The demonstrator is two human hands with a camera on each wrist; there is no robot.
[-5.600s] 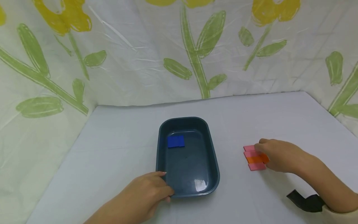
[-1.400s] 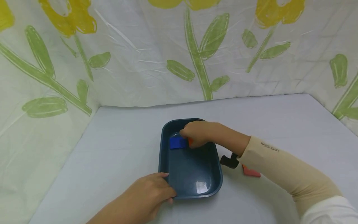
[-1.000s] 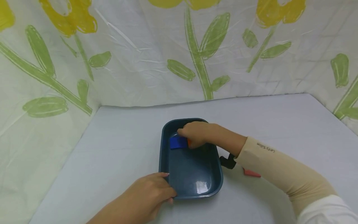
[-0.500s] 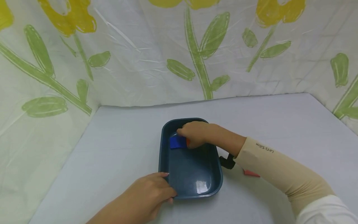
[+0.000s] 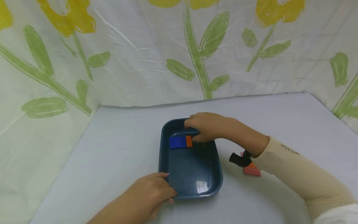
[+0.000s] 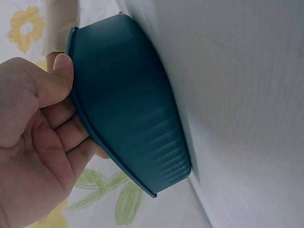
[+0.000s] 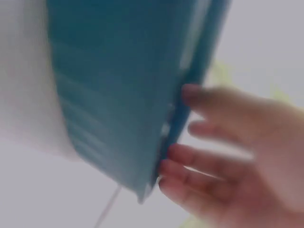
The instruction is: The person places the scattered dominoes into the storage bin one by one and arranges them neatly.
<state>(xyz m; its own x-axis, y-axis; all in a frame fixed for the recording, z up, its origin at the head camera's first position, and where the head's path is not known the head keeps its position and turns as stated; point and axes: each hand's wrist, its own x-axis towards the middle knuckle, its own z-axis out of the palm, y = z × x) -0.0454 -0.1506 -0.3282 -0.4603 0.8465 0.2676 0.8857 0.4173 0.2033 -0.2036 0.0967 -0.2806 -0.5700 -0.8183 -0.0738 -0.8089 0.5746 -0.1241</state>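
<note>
Loosely spread, the right hand hovers at the tray the left hand grips.

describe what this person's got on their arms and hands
The left hand and right hand are ungloved. The right forearm has a fitted beige sleeve with dark lettering, a black piece by its cuff and a white sleeve above. The left forearm is bare where the head view shows it.

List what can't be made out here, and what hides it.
Head view: count of pink and orange pieces, behind the black strap and beige sleeve.
Head view: far-right rim of the tray, behind the right hand.
Left wrist view: tray's inside, behind its wall.
Right wrist view: fingers, blurred.
</note>
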